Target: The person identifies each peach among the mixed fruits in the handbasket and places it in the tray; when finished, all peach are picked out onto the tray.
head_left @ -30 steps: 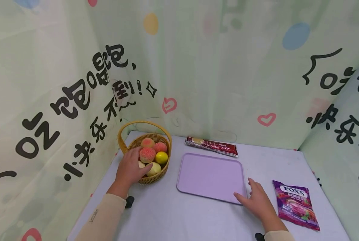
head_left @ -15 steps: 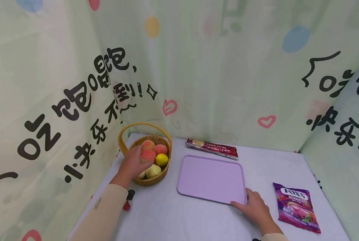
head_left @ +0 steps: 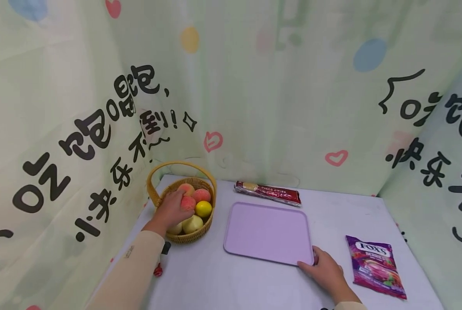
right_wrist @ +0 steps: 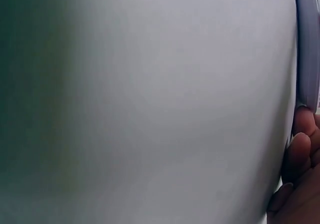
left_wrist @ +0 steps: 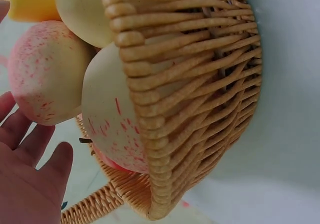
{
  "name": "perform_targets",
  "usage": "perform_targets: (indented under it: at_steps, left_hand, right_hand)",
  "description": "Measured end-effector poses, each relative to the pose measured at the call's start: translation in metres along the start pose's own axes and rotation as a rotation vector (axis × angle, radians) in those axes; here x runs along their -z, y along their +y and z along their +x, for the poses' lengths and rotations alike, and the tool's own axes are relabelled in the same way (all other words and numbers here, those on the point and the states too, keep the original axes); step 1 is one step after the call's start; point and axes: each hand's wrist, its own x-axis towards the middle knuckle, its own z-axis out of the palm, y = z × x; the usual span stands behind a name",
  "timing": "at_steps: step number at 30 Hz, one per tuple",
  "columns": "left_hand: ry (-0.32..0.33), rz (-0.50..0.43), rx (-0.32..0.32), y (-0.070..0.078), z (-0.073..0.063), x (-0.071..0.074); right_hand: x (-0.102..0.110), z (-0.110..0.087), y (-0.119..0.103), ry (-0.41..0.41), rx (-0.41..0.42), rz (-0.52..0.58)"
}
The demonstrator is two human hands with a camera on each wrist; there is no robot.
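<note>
At the back left of the table stands a wicker basket (head_left: 195, 236) with an arched handle, holding peaches, pale pears and a yellow lemon (head_left: 203, 209). My left hand (head_left: 170, 213) reaches into it from the left, fingers and thumb around a reddish peach (head_left: 187, 203). In the left wrist view this peach (left_wrist: 47, 74) looks pale with pink speckles, the fingers bent along its lower side. A flat lilac tray (head_left: 267, 232) lies in the middle of the table. My right hand (head_left: 325, 269) pinches the tray's near right corner; the right wrist view catches its fingertips (right_wrist: 302, 146) at the tray edge (right_wrist: 307, 59).
Behind the tray lies a long dark red snack packet (head_left: 267, 193). A purple candy bag (head_left: 376, 267) rests flat to the right of my right hand. A printed pale curtain (head_left: 273, 107) surrounds the white table (head_left: 223, 284) at the back and sides.
My left fingers have settled around the peach, which stays in the basket. My right hand has moved slightly left and taken hold of the tray's corner. The head view has shifted a little.
</note>
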Motion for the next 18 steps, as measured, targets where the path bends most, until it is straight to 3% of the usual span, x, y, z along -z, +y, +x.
perform_targets:
  at_steps: [7, 14, 18]
  left_hand:
    - [-0.021, 0.016, -0.052, 0.000, 0.011, -0.004]
    - [-0.066, 0.005, -0.007, -0.003, 0.019, -0.011]
    - [-0.073, 0.023, -0.020, -0.006, 0.024, -0.013]
  right_hand:
    - [-0.001, -0.004, 0.004, 0.005, -0.003, 0.012]
    - [-0.002, -0.004, 0.004, 0.048, 0.001, 0.007]
    - [-0.002, -0.004, 0.002, 0.055, -0.007, 0.010]
